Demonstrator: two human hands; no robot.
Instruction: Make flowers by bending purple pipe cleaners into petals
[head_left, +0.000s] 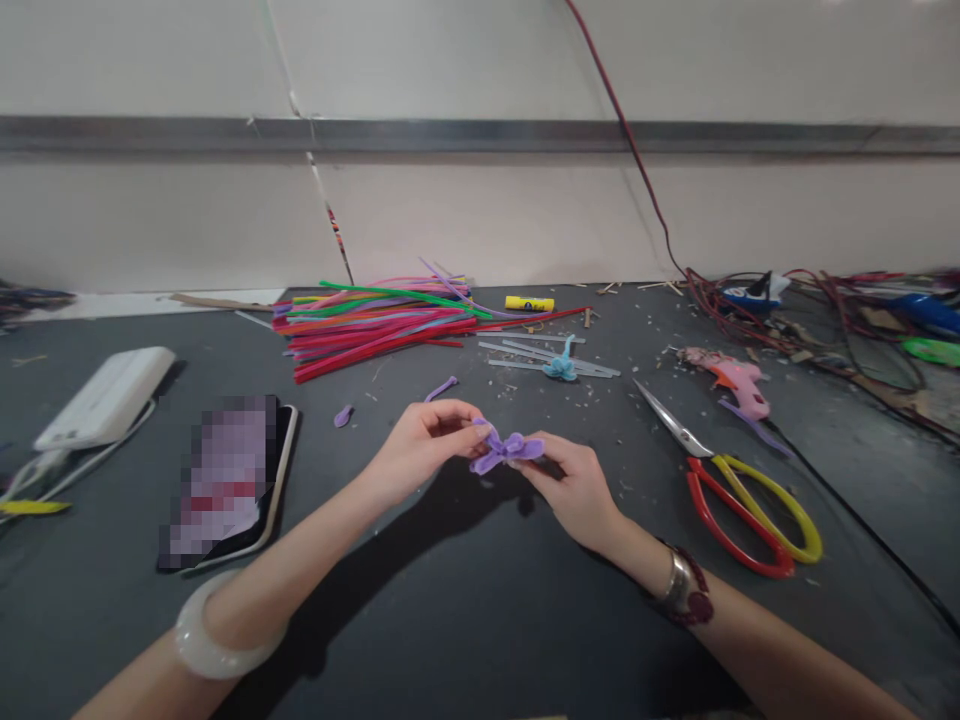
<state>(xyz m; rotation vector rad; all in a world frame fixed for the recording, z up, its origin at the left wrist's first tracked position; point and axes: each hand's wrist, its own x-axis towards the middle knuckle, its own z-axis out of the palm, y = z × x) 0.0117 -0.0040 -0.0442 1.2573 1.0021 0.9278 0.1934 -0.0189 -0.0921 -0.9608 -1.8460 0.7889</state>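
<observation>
The left hand (435,447) and the right hand (574,485) are holding a purple fuzzy flower (508,450) between them, pinching it from either side above the dark table (450,620). Beyond them, a bundle of colorful pipe cleaners (375,325) is lying near a yellow tube (529,304), possibly a glue stick. A light-blue fuzzy piece (561,366) is resting on translucent sticks (517,352). Toward the right, open scissors (701,455) with one red and one yellow handle are lying near a pink glue gun (739,382). On the left, a phone (232,480) is lying near a white power bank (106,397). A white bangle (217,630) is circling the left forearm; a silver bracelet (677,580) is circling the right wrist.
</observation>
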